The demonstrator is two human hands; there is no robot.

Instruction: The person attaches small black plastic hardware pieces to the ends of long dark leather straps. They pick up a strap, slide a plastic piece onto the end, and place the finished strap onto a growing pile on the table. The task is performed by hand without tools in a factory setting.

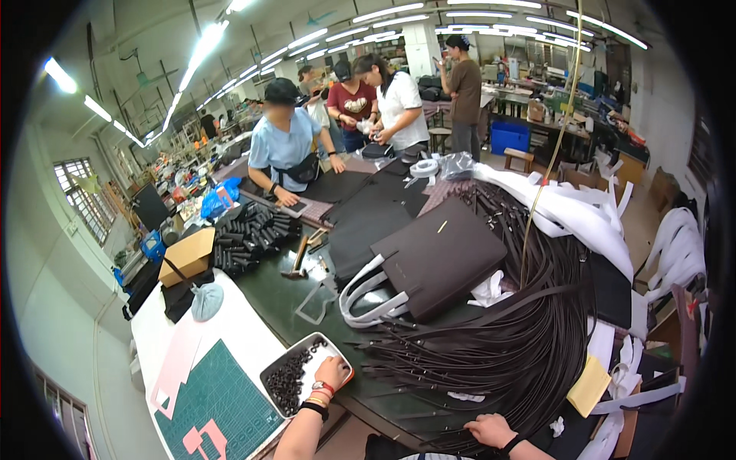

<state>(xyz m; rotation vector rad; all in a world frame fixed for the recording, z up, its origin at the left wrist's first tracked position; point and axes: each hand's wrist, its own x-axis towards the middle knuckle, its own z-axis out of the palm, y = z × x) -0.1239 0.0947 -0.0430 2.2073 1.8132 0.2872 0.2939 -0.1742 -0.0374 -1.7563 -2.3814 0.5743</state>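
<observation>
My left hand point(331, 373) reaches into a white tray point(340, 344) at its right side. Its fingers point down and their tips are hidden, so I cannot see whether they grip anything. Small black pieces point(285, 381) lie heaped along the tray's left part. At the lower right, my right hand point(491, 429) rests with its fingers stretched out on the near ends of a large bundle of long black straps point(491, 349). Behind the straps lies a dark brown tote bag point(445, 261) with pale-wrapped handles point(372, 310).
A green cutting mat point(218, 406) with pink templates point(180, 360) lies at left. Beyond are a hammer point(299, 257), a pile of black rolled pieces point(253, 234) and a cardboard box point(188, 254). Several people stand across the table, one in light blue point(284, 142). White foam strips point(552, 215) lie at right.
</observation>
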